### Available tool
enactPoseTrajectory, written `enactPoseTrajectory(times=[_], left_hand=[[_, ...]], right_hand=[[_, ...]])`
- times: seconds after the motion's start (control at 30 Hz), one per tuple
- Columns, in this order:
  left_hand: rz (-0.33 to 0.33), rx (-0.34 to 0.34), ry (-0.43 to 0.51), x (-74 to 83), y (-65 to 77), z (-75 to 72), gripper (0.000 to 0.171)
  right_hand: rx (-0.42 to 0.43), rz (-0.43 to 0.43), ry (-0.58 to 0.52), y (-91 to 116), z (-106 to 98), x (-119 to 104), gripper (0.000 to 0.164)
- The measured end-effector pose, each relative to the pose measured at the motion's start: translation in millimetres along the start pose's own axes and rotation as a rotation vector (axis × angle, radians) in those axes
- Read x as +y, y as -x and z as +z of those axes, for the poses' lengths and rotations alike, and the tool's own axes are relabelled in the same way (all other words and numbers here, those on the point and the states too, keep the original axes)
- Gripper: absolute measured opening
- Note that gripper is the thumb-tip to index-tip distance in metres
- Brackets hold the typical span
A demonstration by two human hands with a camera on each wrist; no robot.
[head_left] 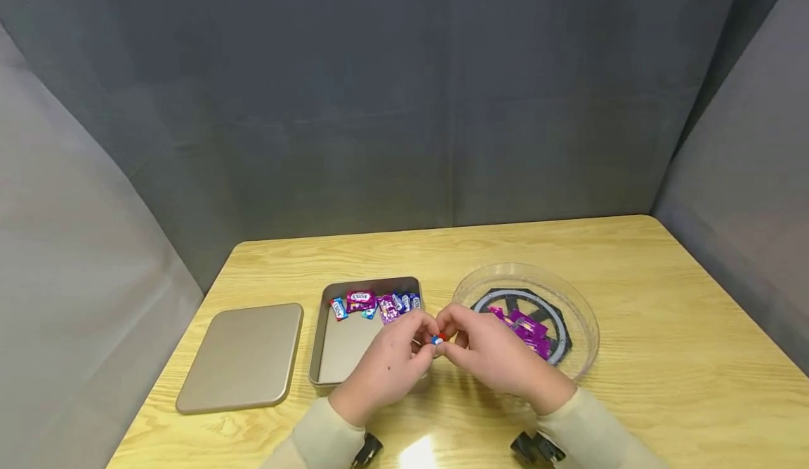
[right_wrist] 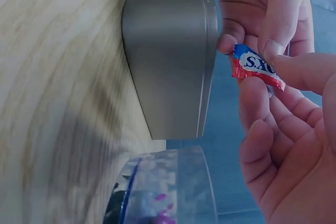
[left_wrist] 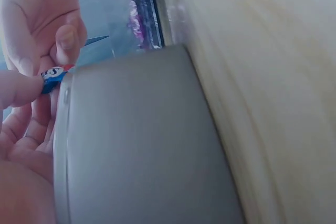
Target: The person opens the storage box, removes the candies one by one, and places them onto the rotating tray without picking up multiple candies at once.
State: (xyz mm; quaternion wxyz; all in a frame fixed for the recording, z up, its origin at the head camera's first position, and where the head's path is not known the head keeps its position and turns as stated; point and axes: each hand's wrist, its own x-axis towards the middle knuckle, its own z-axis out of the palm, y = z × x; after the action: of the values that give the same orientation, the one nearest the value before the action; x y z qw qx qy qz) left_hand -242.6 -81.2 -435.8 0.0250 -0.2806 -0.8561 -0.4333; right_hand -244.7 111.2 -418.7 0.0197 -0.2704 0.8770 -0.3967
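Note:
Between the fingertips of both hands is a small wrapped candy, blue and red with a white label and dark lettering. My left hand pinches one end of it, and my right hand pinches the other. They meet over the right wall of an open metal tin. Inside that tin, purple candies, blue-and-white candies and dark blue candies lie along the far side. The left hand hides the tin's near right corner.
A round clear plastic tray holds several purple candies over a dark wheel-shaped pattern, right of the tin. To the left lies a flat metal lid. Grey cloth hangs behind the wooden table.

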Motion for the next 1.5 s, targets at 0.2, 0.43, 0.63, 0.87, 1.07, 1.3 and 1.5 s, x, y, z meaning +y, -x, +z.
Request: enactPoseTrajectory(times=[0.2,0.43,0.63,0.87,1.07,1.3,1.5], left_hand=[[0.008,0.021,-0.016,11.6,10.4,1.5,0.021],[0.031,-0.001,-0.038,24.0,13.6,-2.9,0.021],[0.004,0.012,-0.125,22.8,13.7,-6.9,0.021],[-0.044,0.049,-0.164,16.2,13.1,-13.8,0.02],[-0.12,0.059,-0.188,11.7,13.7,-22.4,0.018],[-0.167,0.033,-0.232,9.6,12.6,-26.6,0.019],[-0.208,0.015,-0.385,1.1,13.6,-21.2,0.03]], right_hand=[[-0.024,0.007,-0.015,9.9,-1.4,-7.5,0.021],[-0.013,0.015,0.022,23.5,-17.2,-7.5,0.022],[0.1,0.021,0.174,28.7,-49.7,12.4,0.019],[0.095,0.153,0.271,38.6,-86.8,42.1,0.024],[0.037,0.25,0.316,44.9,-92.3,58.3,0.022],[0.01,0.287,0.387,42.3,-84.6,72.9,0.025],[-0.021,0.284,0.402,40.2,-81.5,73.7,0.026]])
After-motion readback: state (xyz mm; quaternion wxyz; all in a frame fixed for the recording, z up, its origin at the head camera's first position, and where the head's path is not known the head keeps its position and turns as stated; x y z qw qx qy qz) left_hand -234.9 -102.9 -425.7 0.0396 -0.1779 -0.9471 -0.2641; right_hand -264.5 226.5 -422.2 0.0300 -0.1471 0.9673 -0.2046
